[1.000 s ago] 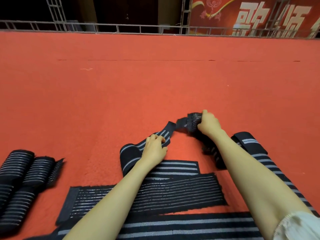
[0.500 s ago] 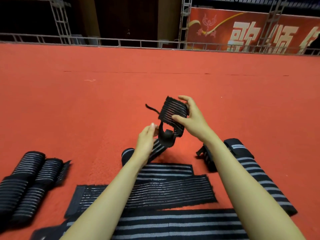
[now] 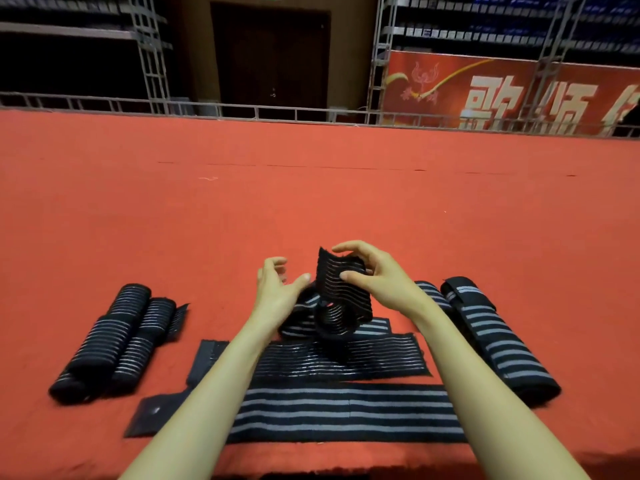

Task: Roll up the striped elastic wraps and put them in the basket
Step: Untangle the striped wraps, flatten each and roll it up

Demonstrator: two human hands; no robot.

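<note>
My right hand (image 3: 377, 277) pinches the upper end of a black elastic wrap with thin grey stripes (image 3: 337, 289), held upright above the red carpet; its lower part curls into a loop. My left hand (image 3: 277, 289) hovers just left of it, fingers spread and thumb near the wrap's edge, holding nothing. Flat under my arms lie a thin-striped wrap (image 3: 339, 360) and a wide-striped wrap (image 3: 346, 412). A folded wide-striped wrap (image 3: 495, 341) lies at the right. Several rolled wraps (image 3: 114, 341) lie together at the left. No basket is in view.
The red carpet (image 3: 311, 202) stretches far ahead to a metal truss rail (image 3: 242, 110). Behind the rail are a dark door (image 3: 270, 53) and a red banner (image 3: 502, 93).
Both hands lifted the wrap off the carpet. My left hand has let go and opened beside it; the right hand now holds the wrap upright, its lower end curled.
</note>
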